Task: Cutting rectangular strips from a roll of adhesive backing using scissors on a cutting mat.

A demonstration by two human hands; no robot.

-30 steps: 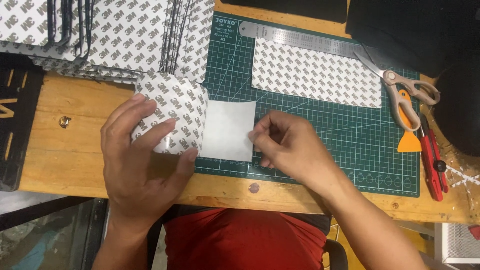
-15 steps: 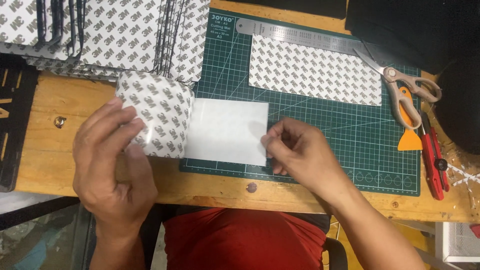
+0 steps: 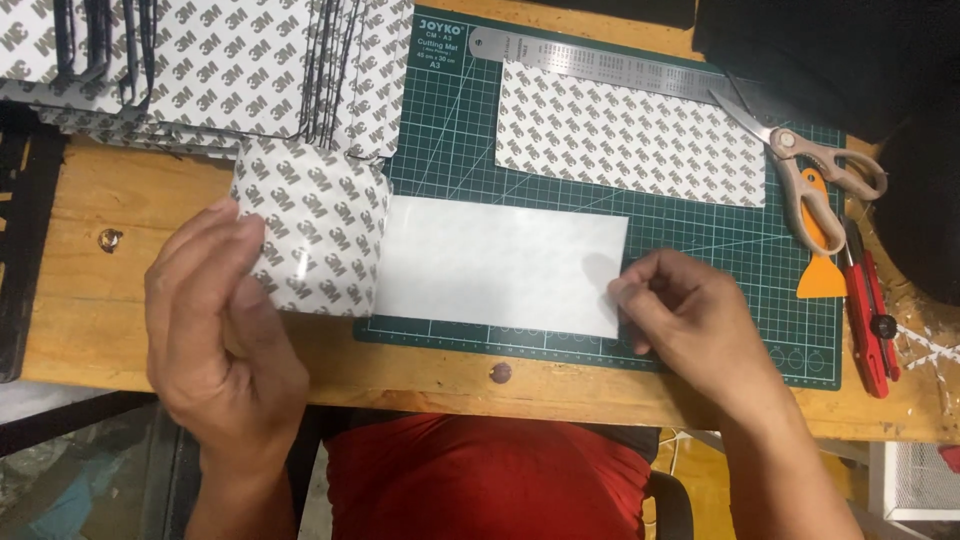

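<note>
A white adhesive sheet lies flat on the green cutting mat. Its printed backing liner curls up off the sheet's left end. My left hand grips that liner at the left, over the wooden table. My right hand pinches the right edge of the white sheet and presses it onto the mat.
A second printed sheet lies at the back of the mat below a steel ruler. Scissors, an orange scraper and a red utility knife lie at the right. Stacks of printed sheets fill the back left.
The liner has been peeled further left with my left hand, uncovering much more of the white sheet. My right hand has shifted right along with the sheet's edge.
</note>
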